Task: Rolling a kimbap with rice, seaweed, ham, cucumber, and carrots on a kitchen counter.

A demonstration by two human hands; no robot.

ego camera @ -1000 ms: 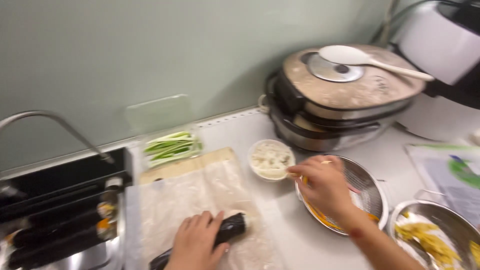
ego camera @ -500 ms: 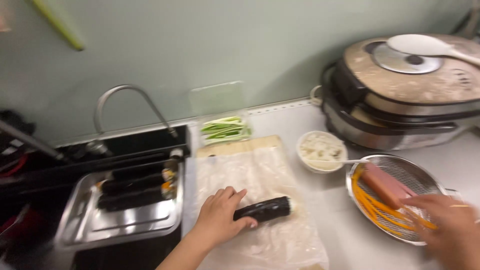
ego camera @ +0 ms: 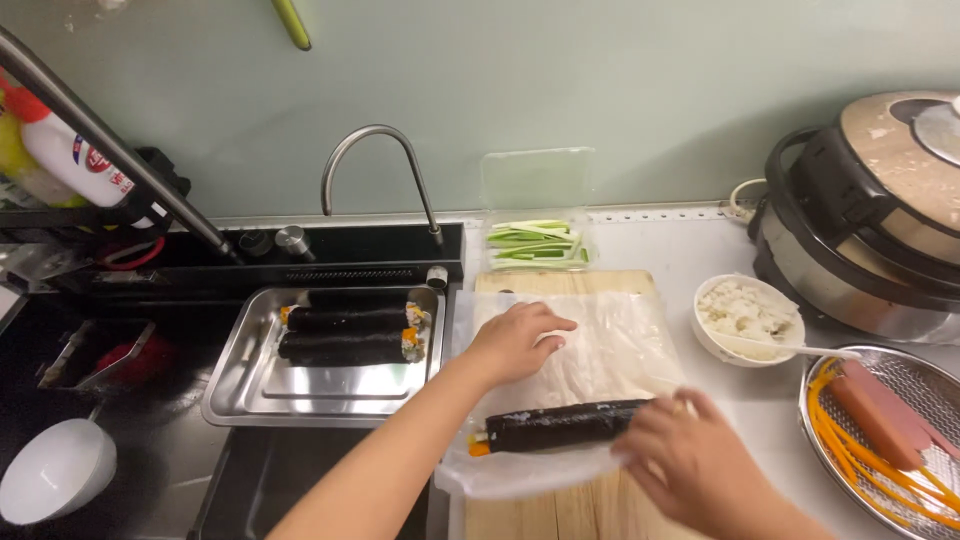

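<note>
A dark seaweed roll lies across a sheet of plastic wrap on a wooden board. Orange filling shows at its left end. My right hand is at the roll's right end, with its fingers curled onto it. My left hand rests palm down on the wrap just above the roll and holds nothing.
A metal tray with three finished rolls sits over the sink, under a faucet. Cucumber strips lie in a clear box behind the board. To the right are a rice bowl, a strainer of ham and carrot, and a rice cooker.
My left hand has let go of the roll and moved up onto the wrap. My right hand came from the strainer to the roll's right end. The view swung left.
</note>
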